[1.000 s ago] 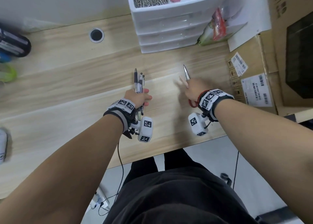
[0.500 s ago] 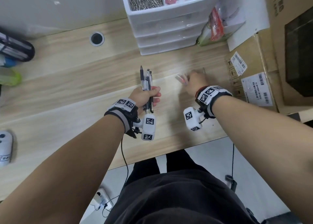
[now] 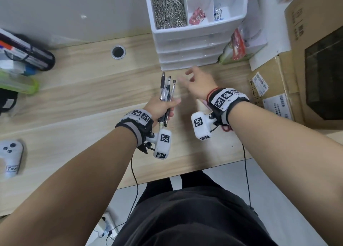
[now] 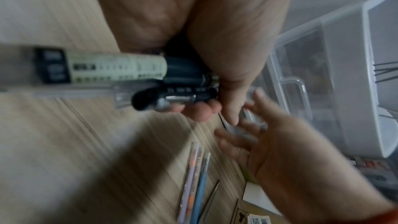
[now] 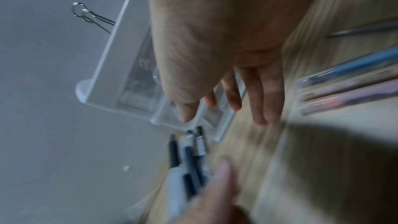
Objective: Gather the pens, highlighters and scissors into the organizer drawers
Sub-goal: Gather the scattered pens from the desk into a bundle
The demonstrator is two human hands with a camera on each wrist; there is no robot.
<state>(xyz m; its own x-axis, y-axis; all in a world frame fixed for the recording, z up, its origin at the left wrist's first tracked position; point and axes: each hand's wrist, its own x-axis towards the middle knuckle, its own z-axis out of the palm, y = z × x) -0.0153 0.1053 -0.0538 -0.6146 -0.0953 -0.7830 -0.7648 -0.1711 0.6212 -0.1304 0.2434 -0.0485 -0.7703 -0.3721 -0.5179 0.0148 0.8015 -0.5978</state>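
My left hand (image 3: 171, 107) grips a bundle of black and clear pens (image 3: 167, 89), tips pointing at the white organizer (image 3: 193, 47). The same pens (image 4: 172, 77) fill the left wrist view. My right hand (image 3: 188, 76) is bare, fingers spread, just in front of the lowest clear drawers (image 3: 185, 64); its fingers (image 5: 264, 101) lie straight near a drawer front (image 5: 137, 81). Loose pink and blue pens (image 4: 193, 181) and a pointed metal piece (image 4: 212, 197) lie on the desk under my right wrist, also in the right wrist view as loose pens (image 5: 349, 84).
The organizer's top tray holds paper clips (image 3: 168, 8) and binder clips. A snack bag (image 3: 235, 47) and cardboard boxes (image 3: 315, 32) stand to the right. A cable hole (image 3: 118, 51), a dark pencil case (image 3: 31, 56) and a white controller (image 3: 10, 158) lie to the left.
My right hand let go of the pointed item it held and moved forward to the drawers with fingers spread. My left hand carried the pen bundle forward, closer to the organizer.
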